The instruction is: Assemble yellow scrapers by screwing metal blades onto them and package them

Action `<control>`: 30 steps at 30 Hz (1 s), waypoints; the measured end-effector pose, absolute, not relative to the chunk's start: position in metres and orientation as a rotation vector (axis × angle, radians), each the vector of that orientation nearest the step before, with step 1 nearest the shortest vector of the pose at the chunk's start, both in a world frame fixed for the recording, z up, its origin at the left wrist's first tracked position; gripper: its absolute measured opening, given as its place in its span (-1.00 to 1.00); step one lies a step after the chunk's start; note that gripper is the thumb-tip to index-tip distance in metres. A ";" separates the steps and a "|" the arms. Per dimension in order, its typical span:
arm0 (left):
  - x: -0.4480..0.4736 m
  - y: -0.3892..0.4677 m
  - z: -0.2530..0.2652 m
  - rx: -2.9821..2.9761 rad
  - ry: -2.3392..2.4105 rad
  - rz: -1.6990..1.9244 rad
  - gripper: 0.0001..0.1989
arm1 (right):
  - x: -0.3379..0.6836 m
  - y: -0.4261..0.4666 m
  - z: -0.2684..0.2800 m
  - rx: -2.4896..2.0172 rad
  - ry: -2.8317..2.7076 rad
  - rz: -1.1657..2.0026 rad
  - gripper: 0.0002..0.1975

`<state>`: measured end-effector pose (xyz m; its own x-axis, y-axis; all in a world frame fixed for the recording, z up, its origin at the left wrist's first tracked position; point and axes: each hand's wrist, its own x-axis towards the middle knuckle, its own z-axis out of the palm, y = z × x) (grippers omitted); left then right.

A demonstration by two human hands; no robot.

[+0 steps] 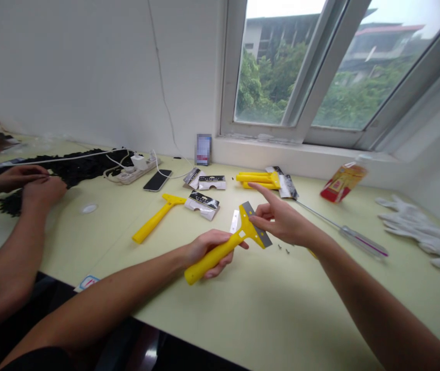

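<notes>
Left hand [209, 246]: wrapped round the handle of the yellow scraper [214, 260], held over the table's middle with its head pointing far right.
Right hand [282, 219]: thumb against the scraper's head, forefinger stretched out to the left; whether the other fingers pinch the blade, I cannot tell.
Grey blade [268, 240]: lies along the head, its edge facing far right; a slip of the right thumb could bring skin onto that edge, and a loosened touch might let the blade skew or drop if unfastened.
Perforated metal plate [235, 220]: shows just left of the head; if loose, a knock from the left fingers could shift it.
Small screws [280, 247]: loose on the table [282, 309], below the right wrist; a sweep of that forearm could scatter them.
Screwdriver [362, 242]: farther right, its shaft near the right forearm, so an elbow swing might roll it.
</notes>
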<state>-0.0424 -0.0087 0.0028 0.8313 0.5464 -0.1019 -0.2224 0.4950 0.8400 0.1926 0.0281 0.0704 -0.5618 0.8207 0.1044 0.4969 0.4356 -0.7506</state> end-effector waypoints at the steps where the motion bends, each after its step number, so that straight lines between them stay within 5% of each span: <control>1: -0.042 -0.009 0.003 0.944 0.386 0.474 -0.55 | 0.192 0.027 0.071 -1.100 -2.248 0.941 -0.25; 11: -0.044 -0.008 0.002 0.932 0.364 0.447 -0.55 | 0.199 0.030 0.068 -1.023 -2.120 1.276 -0.10; 30: -0.009 -0.014 0.004 0.907 0.510 0.580 -0.71 | 0.197 0.026 0.068 -1.051 -2.268 1.223 -0.12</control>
<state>-0.0092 -0.0136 0.0040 0.7357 0.6572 -0.1640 -0.2469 0.4857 0.8385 0.1968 0.0256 0.0678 -0.6598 0.7506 -0.0351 0.4418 0.3497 -0.8262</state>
